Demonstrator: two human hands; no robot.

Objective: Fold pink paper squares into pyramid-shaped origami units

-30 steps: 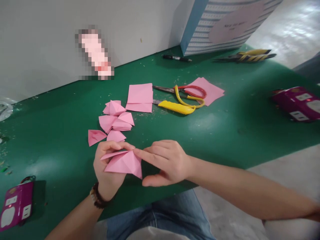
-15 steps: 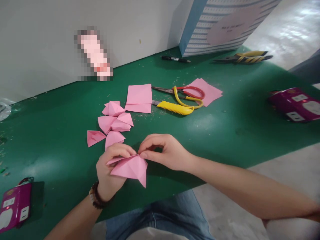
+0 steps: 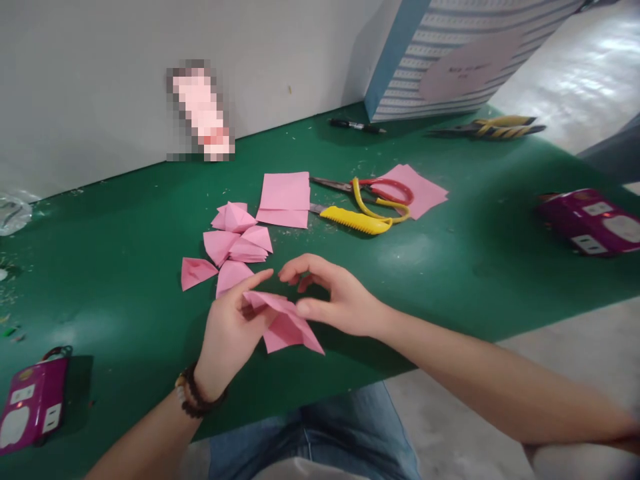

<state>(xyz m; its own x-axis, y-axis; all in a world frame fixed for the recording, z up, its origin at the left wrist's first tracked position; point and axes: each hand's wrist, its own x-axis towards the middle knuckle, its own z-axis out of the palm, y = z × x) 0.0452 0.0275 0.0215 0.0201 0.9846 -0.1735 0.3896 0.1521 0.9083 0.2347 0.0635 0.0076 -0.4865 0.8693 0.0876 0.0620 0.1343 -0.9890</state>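
Note:
A partly folded pink paper [image 3: 290, 327] is between my hands near the table's front edge. My left hand [image 3: 235, 333], with a beaded bracelet at the wrist, holds its left side between thumb and fingers. My right hand [image 3: 335, 297] has its fingers curved and apart, the thumb at the paper's upper right edge. Just beyond my left hand lie several folded pink pieces [image 3: 237, 243]. Behind them sits a stack of pink squares [image 3: 285, 193]. Red-and-yellow-handled scissors [image 3: 383, 193] rest partly on another pink stack [image 3: 420, 193], beside a yellow-handled knife [image 3: 353, 219].
On the green table [image 3: 150, 220] are a black pen [image 3: 357, 125] and pliers [image 3: 490, 128] at the back. A striped box [image 3: 450, 67] stands behind. Purple devices lie at the right [image 3: 595, 220] and lower left [image 3: 35, 400]. A clear plastic object [image 3: 14, 215] is far left.
The pink paper has turned and shifted right, showing its folds opened. My right fingers have come off its top edge and spread. My left index finger has stretched out.

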